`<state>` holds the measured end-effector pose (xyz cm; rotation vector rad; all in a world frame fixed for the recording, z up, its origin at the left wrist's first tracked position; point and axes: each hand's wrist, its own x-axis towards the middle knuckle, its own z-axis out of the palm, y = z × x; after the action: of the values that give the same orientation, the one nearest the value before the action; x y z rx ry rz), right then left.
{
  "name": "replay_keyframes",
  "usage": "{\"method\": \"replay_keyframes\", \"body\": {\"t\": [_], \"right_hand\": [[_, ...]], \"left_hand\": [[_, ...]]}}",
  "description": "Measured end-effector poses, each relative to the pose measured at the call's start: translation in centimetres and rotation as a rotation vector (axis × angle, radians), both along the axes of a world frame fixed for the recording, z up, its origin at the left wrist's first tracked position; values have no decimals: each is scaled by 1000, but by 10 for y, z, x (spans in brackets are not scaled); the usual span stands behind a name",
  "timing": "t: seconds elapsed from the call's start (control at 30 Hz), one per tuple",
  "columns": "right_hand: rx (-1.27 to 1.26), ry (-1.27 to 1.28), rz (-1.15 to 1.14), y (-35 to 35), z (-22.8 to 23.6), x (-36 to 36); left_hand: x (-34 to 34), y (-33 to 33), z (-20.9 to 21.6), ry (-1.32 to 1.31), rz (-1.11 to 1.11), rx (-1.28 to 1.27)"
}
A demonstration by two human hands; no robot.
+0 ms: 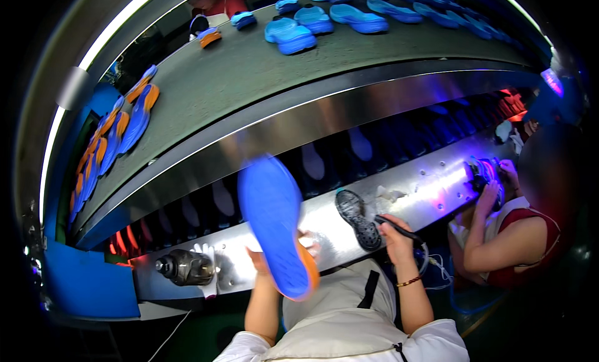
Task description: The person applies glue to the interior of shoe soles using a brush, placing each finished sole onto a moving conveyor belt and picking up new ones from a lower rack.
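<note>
A blue shoe sole [271,218] with an orange heel edge stands up in front of me, slightly blurred. My left hand [257,261] is closed around it from behind, with fingers showing on both sides near its narrow part. My right hand [398,242] grips a black pen-like tool [401,228], from which a cord trails down. The tool's tip is close to a black patterned outsole [359,218] lying on the metal bench [324,228]. Whether the tip touches the outsole I cannot tell.
Above the bench runs a green conveyor belt [249,81] carrying several blue soles [359,19] and blue-orange soles [138,118]. A dark bottle [187,266] and a white glove [208,268] lie left. At right, a co-worker [518,237] handles a shoe part [482,173].
</note>
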<state>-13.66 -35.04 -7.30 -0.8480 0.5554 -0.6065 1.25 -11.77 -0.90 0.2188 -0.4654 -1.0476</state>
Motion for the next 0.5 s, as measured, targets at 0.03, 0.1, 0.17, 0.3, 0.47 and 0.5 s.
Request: {"method": "replay_keyframes", "body": {"t": [0.03, 0.1, 0.17, 0.3, 0.47, 0.5], "right_hand": [[34, -45, 9, -1, 3, 2], [44, -65, 16, -1, 20, 4], [-65, -109, 130, 1, 31, 6], [-105, -114, 331, 19, 59, 28], [41, -87, 303, 20, 51, 57], [34, -90, 310, 19, 53, 61]], "left_hand": [[-9, 4, -16, 95, -186, 29], [-10, 4, -51, 27, -170, 451], [-16, -9, -65, 249, -55, 563], [-16, -43, -47, 323, -74, 376], [-29, -63, -31, 268, -82, 338], [-30, -63, -28, 265, -75, 331]]}}
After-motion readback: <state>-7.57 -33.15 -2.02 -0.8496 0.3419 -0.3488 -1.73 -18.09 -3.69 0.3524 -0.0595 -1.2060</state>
